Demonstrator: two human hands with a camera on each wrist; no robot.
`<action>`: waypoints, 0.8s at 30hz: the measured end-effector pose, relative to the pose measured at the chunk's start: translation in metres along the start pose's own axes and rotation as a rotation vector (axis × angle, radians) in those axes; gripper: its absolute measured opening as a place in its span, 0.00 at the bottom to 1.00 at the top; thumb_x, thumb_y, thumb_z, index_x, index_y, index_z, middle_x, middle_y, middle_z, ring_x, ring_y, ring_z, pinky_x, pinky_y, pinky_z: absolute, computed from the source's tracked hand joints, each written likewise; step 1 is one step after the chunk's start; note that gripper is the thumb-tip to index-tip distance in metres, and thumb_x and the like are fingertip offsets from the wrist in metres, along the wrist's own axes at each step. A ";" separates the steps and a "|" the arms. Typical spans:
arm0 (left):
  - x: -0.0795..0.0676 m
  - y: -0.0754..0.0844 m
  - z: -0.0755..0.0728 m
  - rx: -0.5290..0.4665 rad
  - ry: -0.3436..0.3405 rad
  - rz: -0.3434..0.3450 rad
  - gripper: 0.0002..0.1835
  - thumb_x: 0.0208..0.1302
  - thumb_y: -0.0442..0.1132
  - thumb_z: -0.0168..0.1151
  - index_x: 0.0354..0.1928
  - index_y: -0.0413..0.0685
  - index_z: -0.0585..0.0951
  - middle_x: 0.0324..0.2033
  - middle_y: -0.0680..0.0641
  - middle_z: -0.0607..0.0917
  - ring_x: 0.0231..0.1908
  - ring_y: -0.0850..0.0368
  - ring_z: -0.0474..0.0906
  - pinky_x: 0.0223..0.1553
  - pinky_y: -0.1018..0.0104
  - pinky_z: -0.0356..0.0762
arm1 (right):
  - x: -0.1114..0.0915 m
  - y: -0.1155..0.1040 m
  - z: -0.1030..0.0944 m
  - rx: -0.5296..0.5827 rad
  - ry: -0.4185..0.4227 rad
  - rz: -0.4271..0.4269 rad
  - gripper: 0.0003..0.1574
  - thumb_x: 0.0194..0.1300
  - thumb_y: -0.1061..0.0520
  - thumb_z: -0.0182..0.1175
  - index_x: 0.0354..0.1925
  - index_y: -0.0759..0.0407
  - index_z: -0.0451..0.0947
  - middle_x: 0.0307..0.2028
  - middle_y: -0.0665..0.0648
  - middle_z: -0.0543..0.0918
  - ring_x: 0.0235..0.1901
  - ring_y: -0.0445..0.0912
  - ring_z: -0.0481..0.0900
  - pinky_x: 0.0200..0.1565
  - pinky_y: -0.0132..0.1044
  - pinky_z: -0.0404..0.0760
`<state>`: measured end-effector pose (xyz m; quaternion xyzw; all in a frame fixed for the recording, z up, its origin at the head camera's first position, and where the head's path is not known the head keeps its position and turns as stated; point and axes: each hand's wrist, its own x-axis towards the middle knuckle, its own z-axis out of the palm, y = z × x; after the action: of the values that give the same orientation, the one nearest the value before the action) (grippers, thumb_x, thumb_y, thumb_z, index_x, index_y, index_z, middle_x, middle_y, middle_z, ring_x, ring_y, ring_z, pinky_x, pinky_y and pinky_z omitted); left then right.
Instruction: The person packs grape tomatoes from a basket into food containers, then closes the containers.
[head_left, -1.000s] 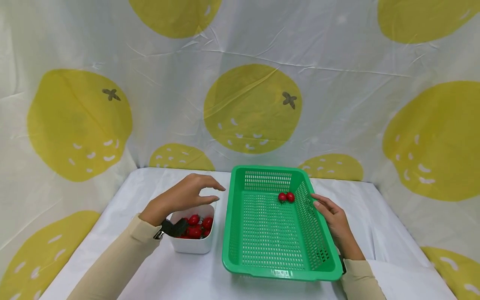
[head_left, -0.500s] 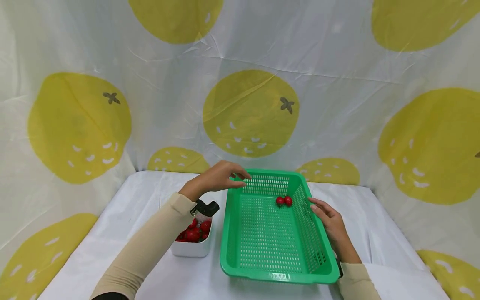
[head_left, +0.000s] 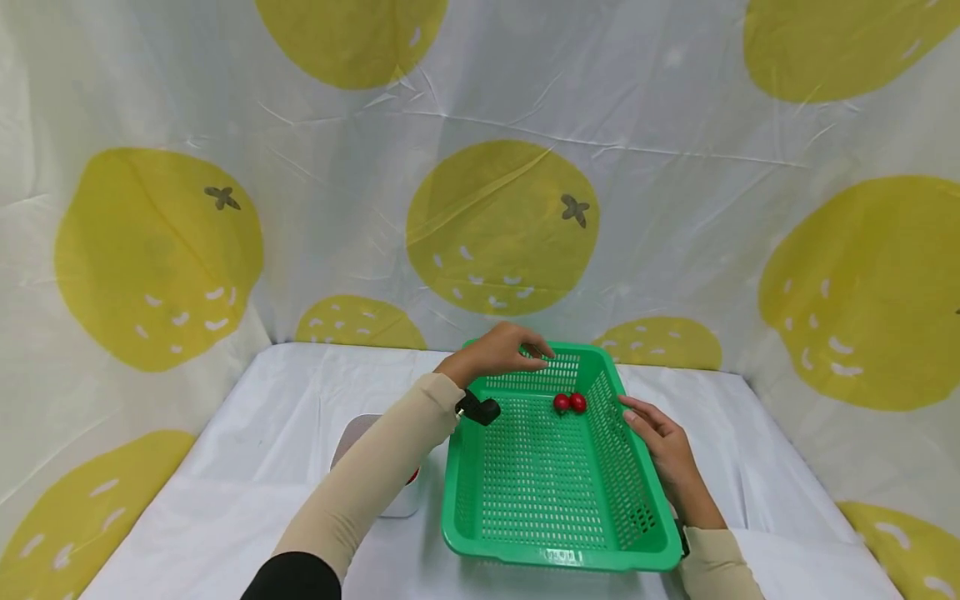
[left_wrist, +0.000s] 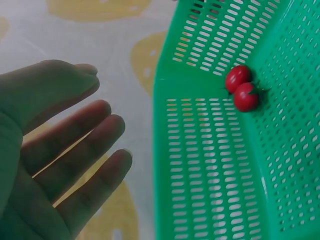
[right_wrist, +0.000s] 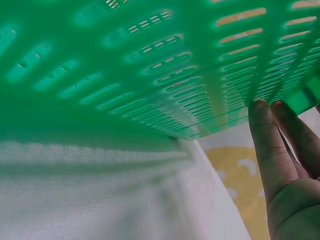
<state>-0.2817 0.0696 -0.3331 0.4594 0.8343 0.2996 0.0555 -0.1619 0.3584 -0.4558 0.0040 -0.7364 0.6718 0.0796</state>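
My left hand [head_left: 506,350] hangs over the far left corner of a green plastic basket [head_left: 558,557], holding nothing. In the left wrist view its fingers [left_wrist: 95,190] are spread and relaxed, beside the basket wall. Two red cherry tomatoes [head_left: 569,403] lie side by side on the basket floor, near its far right corner; green stem leaves show on one. My right hand [head_left: 667,450] rests against the basket's right side, fingertips at the rim. Seen from the right wrist, its straight fingers [right_wrist: 270,145] touch the slotted outer wall.
A white tub [head_left: 405,504] stands left of the basket, mostly hidden by my left forearm; a bit of red shows inside it. White cloth [head_left: 225,500] covers the table, and a lemon-print curtain [head_left: 337,208] rises behind and at both sides.
My left hand has moved right, from above the tub of cherry tomatoes to over the basket's far left corner. The left forearm now covers most of the tub. My right hand stays at the rim.
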 end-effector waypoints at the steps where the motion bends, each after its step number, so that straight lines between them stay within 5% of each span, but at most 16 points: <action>1: 0.005 0.000 0.004 -0.003 -0.004 -0.005 0.12 0.67 0.41 0.60 0.50 0.50 0.84 0.49 0.49 0.84 0.46 0.60 0.80 0.46 0.71 0.75 | 0.000 0.000 0.000 -0.002 0.001 0.000 0.29 0.70 0.48 0.56 0.65 0.58 0.70 0.48 0.45 0.82 0.39 0.42 0.84 0.35 0.39 0.84; 9: 0.031 -0.005 0.034 -0.036 -0.043 -0.065 0.14 0.66 0.36 0.61 0.52 0.44 0.83 0.50 0.46 0.84 0.47 0.56 0.81 0.45 0.74 0.75 | -0.001 -0.001 -0.001 -0.010 -0.001 -0.010 0.29 0.71 0.49 0.56 0.65 0.59 0.70 0.49 0.47 0.82 0.39 0.43 0.84 0.35 0.39 0.84; 24: 0.049 -0.023 0.080 0.017 -0.111 -0.198 0.12 0.64 0.37 0.63 0.50 0.50 0.85 0.51 0.54 0.82 0.51 0.59 0.78 0.46 0.72 0.75 | 0.000 0.001 0.001 0.000 0.010 0.009 0.28 0.70 0.48 0.56 0.64 0.58 0.71 0.48 0.46 0.82 0.39 0.43 0.84 0.36 0.39 0.84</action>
<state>-0.2972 0.1350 -0.4018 0.3910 0.8739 0.2594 0.1272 -0.1618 0.3571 -0.4565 -0.0028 -0.7361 0.6720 0.0805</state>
